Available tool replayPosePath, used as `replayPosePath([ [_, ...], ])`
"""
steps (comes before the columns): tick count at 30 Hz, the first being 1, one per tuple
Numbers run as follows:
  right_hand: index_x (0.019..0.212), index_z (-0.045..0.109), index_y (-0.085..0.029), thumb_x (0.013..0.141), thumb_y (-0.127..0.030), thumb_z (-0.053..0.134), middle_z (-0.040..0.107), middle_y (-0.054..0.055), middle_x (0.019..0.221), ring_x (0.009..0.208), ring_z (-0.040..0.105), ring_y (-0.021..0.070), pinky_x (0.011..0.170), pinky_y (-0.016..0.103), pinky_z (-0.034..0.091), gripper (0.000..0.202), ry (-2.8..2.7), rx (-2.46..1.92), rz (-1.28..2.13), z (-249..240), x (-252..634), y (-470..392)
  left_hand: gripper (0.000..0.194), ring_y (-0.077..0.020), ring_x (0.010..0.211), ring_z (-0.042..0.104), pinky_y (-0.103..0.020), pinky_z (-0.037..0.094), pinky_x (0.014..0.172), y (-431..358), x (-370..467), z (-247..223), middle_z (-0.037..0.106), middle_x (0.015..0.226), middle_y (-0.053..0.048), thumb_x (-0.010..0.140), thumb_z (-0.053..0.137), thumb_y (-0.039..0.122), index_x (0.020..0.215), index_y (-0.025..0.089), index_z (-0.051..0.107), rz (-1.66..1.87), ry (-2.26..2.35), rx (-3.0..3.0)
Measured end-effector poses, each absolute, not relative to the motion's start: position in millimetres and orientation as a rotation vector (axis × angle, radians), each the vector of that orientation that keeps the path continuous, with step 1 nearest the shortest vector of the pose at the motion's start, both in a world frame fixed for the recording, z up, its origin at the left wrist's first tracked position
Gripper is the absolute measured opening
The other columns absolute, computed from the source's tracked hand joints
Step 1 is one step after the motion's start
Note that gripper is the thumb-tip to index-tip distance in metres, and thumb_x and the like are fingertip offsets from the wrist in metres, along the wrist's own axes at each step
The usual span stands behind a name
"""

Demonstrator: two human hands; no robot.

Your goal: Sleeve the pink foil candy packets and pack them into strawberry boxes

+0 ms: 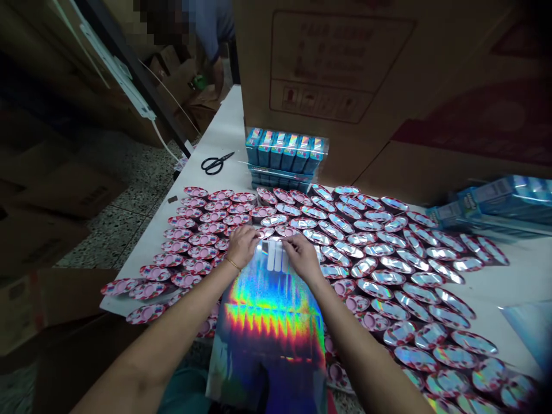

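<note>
Stretching away from the person's body, a glossy rainbow sheet is pointing its far end toward the table's middle, its long axis running nearly straight ahead. It is lying across the near side of the white table, its near end reaching back over the lap. Pale strips near the far edge are running parallel to that axis. The left hand is bending its fingers over the far left corner; the right hand is bunching its fingers at the far right edge, beside the strips. Whether either is pinching the sheet or only touching it, I cannot tell.

Six blue boxes are standing in a row in clear plastic packaging, while more blue packs are resting at the right. A large carton is rising behind them, hiding what lies beyond.

Pink-topped oval pieces are crowding the table on the left; oval pieces with shiny tops are filling the right. Black scissors are lying beyond, and a co-worker in a blue top is leaning over cardboard boxes.
</note>
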State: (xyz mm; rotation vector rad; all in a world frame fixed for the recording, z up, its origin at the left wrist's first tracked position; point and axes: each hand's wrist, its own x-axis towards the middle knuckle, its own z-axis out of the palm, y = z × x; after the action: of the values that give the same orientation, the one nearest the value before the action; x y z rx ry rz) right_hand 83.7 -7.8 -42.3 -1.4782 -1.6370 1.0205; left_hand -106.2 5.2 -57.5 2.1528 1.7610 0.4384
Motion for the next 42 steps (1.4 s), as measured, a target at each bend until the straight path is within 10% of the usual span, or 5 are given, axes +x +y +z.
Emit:
replayPosePath([
  [5,0.111,0.056,-0.016,0.079,-0.021,0.049,0.055,0.010,0.101,0.096,0.048,0.0215,0.083,0.034,0.038,0.034,-2.102,-1.508,0.649,-47.3,62.7,-7.0,0.017,-0.0205,0.098,0.046,-0.034,0.033,0.082,-4.0,-115.2,-63.3,0.057,0.097,-0.004,0.082,0.046,0.028,0.091,0.022,0.059,0.477,1.761,2.182],
  [15,0.099,0.059,-0.016,0.085,-0.016,0.042,0.057,0.011,0.097,0.086,0.045,0.0215,0.072,0.033,0.035,0.023,-2.663,-1.363,0.273,-63.9,50.8,-1.7,0.023,-0.0219,0.101,0.044,-0.034,0.033,0.082,-15.8,-114.6,-72.1,0.054,0.102,-0.006,0.084,0.043,0.032,0.099,0.021,0.056,0.445,1.853,2.203],
  [26,0.066,0.055,-0.017,0.073,-0.028,0.052,0.052,-0.001,0.063,0.060,0.046,0.0110,0.058,0.023,0.036,0.014,-1.489,-1.450,1.329,-5.0,87.5,-24.7,0.021,-0.0239,0.102,0.044,-0.038,0.032,0.083,-14.2,-115.6,-65.5,0.057,0.104,-0.007,0.079,0.050,0.028,0.096,0.021,0.061,0.564,1.807,2.059],
  [34,0.064,0.057,-0.016,0.064,-0.037,0.060,0.051,-0.003,0.057,0.054,0.042,0.0090,0.053,0.023,0.032,0.021,-1.095,-1.468,1.458,-8.9,104.7,-19.3,0.049,-0.0129,0.068,0.055,-0.021,0.033,0.051,-4.2,-76.8,-32.4,0.064,0.081,-0.008,0.076,0.044,0.056,0.088,0.013,0.064,0.808,1.337,0.820],
  [42,0.063,0.057,-0.016,0.064,-0.043,0.060,0.050,-0.003,0.055,0.053,0.042,0.0098,0.053,0.023,0.031,0.027,-1.073,-1.527,1.407,-19.1,110.8,-19.0,0.027,-0.0025,0.038,0.032,-0.017,0.021,0.039,5.4,-55.5,-38.8,0.046,0.045,0.006,0.057,0.070,0.037,0.065,0.013,0.059,0.828,1.387,0.728],
])
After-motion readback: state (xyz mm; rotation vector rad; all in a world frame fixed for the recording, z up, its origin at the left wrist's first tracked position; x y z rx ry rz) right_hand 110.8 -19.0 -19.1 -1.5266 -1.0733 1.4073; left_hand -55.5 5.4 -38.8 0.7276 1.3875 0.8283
